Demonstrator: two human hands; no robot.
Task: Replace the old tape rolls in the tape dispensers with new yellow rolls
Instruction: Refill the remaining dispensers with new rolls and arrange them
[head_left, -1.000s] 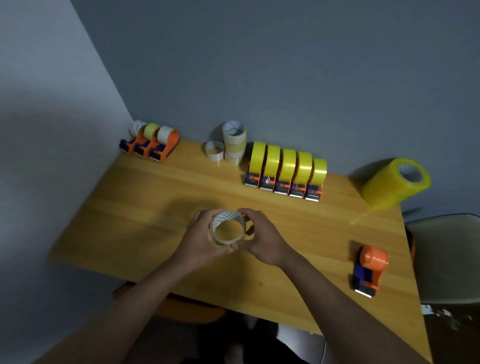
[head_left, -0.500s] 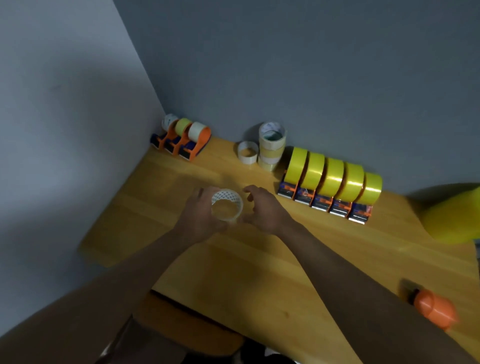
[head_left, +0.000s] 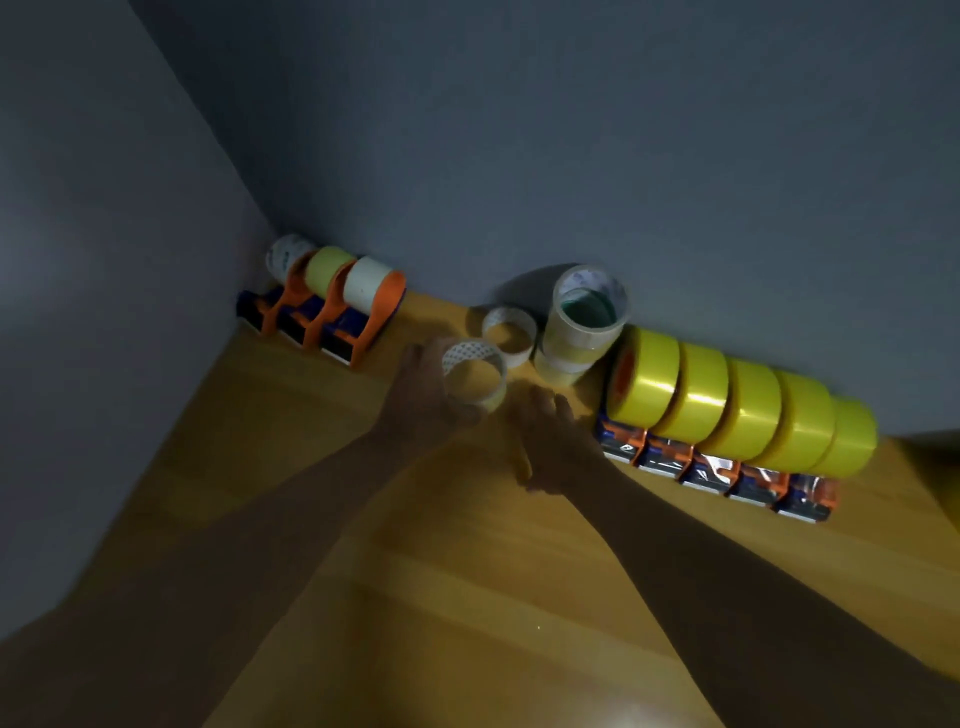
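Wooden table (head_left: 415, 597), left hand (head_left: 421, 400) gripping old near-empty roll (head_left: 474, 376) — right hand (head_left: 556, 441) beside, fingers relaxed, empty

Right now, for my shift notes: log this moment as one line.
left hand: holds old tape roll | right hand: open, beside roll | target: spent-roll stack by wall | yellow rolls: in dispensers

Head camera looks down, tilted, at table (head_left: 363, 545) corner
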